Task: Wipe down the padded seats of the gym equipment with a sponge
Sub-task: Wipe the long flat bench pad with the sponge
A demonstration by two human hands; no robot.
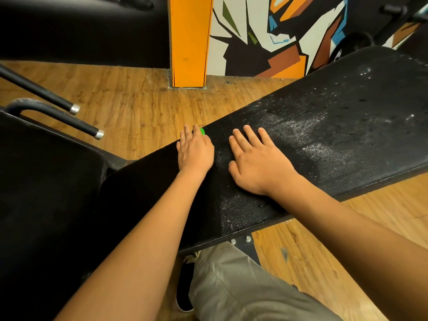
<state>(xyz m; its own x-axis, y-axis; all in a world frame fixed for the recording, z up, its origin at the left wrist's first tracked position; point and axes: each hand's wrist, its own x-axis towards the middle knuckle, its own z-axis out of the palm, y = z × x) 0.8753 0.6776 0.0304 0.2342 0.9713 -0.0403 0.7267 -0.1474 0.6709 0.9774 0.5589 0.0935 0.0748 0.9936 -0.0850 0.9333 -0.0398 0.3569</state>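
A long black padded bench (324,140) runs from lower left to upper right, its right half streaked with whitish foam or dust. My left hand (194,151) lies over a green sponge (202,131) at the bench's far edge; only a sliver of green shows past the fingers, which curl over it. My right hand (257,161) rests flat on the pad beside it, fingers spread and straight, holding nothing. A second black padded seat (46,181) adjoins the bench on the left.
Two black bars with metal end caps (76,109) (99,134) jut over the wooden floor at left. An orange pillar (188,40) and a painted wall stand behind. My leg in grey trousers (243,288) and a black shoe are under the bench.
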